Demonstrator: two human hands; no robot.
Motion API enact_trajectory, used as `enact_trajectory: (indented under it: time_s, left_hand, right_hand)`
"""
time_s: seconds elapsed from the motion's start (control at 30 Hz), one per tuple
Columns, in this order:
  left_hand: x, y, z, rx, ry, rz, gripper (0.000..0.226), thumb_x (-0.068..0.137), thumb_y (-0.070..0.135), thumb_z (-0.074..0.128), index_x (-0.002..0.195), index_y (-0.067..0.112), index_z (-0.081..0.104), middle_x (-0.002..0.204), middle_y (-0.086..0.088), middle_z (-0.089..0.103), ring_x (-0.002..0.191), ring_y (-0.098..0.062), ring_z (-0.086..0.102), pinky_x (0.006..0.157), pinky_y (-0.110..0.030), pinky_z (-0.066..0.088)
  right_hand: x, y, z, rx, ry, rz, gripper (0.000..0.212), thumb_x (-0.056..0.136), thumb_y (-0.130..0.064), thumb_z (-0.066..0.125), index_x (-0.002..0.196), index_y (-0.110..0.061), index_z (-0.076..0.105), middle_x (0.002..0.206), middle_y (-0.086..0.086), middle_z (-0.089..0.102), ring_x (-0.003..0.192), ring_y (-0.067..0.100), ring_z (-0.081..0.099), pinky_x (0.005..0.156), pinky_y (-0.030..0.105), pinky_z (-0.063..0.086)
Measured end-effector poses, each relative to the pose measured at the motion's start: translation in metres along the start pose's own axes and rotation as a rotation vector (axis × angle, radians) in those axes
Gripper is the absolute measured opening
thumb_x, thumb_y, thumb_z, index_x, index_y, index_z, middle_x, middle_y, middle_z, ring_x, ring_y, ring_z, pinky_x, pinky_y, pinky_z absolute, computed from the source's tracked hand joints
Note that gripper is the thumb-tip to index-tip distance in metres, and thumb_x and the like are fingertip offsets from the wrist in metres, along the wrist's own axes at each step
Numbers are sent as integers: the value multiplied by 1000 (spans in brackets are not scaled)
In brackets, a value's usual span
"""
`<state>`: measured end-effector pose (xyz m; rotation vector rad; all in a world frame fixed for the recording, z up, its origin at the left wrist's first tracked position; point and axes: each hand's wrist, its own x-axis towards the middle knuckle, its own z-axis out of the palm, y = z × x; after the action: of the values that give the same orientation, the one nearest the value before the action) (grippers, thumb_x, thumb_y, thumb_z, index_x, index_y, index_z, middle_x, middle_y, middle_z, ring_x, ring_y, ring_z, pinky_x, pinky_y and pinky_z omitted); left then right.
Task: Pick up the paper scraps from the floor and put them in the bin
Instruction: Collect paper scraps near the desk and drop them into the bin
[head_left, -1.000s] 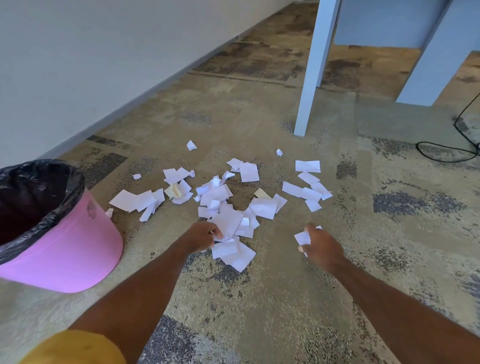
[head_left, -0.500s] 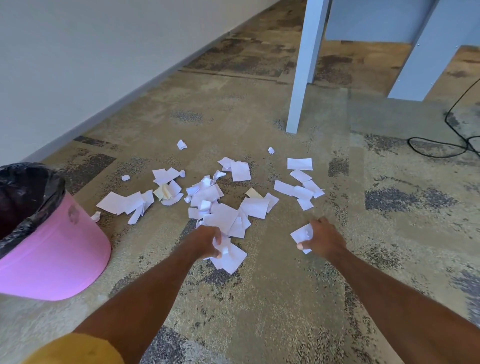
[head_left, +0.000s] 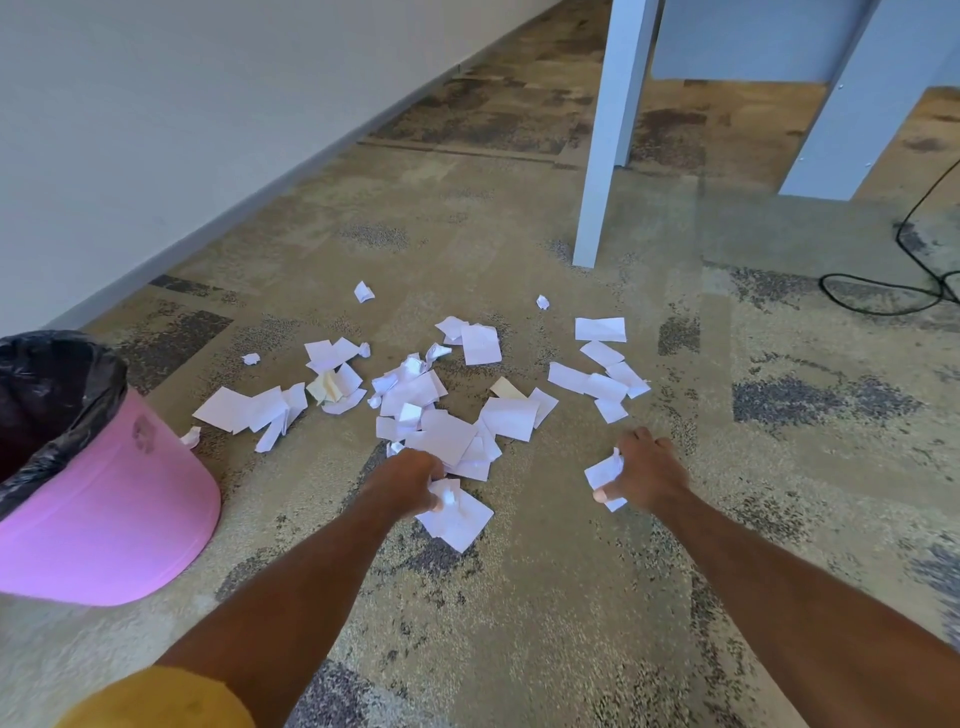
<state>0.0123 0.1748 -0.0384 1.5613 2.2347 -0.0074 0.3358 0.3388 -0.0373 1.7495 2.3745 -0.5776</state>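
Gathering, early on. Gripping a few paper scraps (head_left: 457, 519) in the curled fingers of the left hand (head_left: 410, 480), pinching another in the right hand (head_left: 649, 475) between thumb and curled fingers. Leaving most spread on the floor (head_left: 519, 597) just beyond the knuckles. Next, probably: carrying both handfuls left to the bin (head_left: 104, 519) without shedding loose sheets.

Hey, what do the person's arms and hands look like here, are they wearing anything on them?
Both are bare: no gloves, watch or bands show on the left hand or the right hand. The left forearm is uncovered up to a mustard-yellow sleeve at the bottom edge of the view. The right forearm is uncovered as far as the frame reaches, and no sleeve shows there.
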Motion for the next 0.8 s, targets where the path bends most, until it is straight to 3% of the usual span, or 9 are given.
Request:
enact_trajectory:
  time_s: [0.13,0.23,0.33,0.4,0.47,0.53,0.6,0.67,0.8]
  left_hand:
    - [0,0,-2,-41,21,-14,44,82,36,88,121,20,75,118,-2,73,101,-19,68,79,-27,44]
    - [0,-1,-11,-120,51,-26,45,79,44,88,115,20,77,111,-1,73,92,-16,63,75,-27,42]
    - [0,0,-21,-191,67,-27,31,80,46,87,94,21,75,93,1,69,85,-17,62,66,-26,37]
    - [-1,3,-30,-208,66,-21,37,85,47,83,72,19,62,76,1,59,76,-18,56,60,-27,31]
    - [-4,10,-43,-240,27,-46,48,95,47,73,69,8,60,67,-1,47,70,-19,47,57,-30,25]
    - [-8,17,-56,-346,-16,-99,53,103,45,63,77,-1,63,69,-3,48,68,-18,47,57,-29,28]
    - [-11,20,-66,-655,-49,-194,40,103,42,63,80,10,60,68,-1,50,62,-15,46,57,-28,31]
    - [-16,22,-75,-957,-88,-266,25,100,38,65,90,15,60,62,3,50,58,-13,45,57,-26,33]
    - [-26,31,-92,-1292,-108,-332,16,96,25,63,103,11,63,75,-6,61,57,-16,54,47,-21,39]
  right_hand:
    - [-1,-3,-1,-9,-3,0,60,68,-48,94,109,-24,57,124,-2,49,122,25,45,82,40,53]
    - [-4,-5,0,8,2,-1,47,70,-46,94,98,-28,60,115,-4,54,115,23,51,79,36,50]
    - [-8,-7,-3,53,-21,28,41,70,-47,94,88,-29,62,104,-3,67,98,23,65,78,33,52]
    - [-10,-9,-5,96,-34,61,41,70,-52,92,91,-26,67,95,-3,70,88,21,68,74,31,49]
    - [-13,-12,-6,323,-13,94,45,70,-52,92,75,-19,62,73,-3,61,65,18,60,61,28,41]
    - [-19,-25,-9,714,-25,133,58,73,-41,94,65,-18,41,61,0,42,48,15,40,50,23,30]
    - [-26,-50,-19,1024,-86,199,55,75,-35,95,72,-17,43,66,5,40,50,16,35,49,25,29]
    - [-29,-82,-30,1154,-165,231,50,76,-37,95,85,-12,53,76,8,46,62,20,39,53,28,32]
    - [-37,-151,-51,1338,-278,178,57,73,-46,95,104,-6,69,86,10,60,72,20,50,48,25,44]
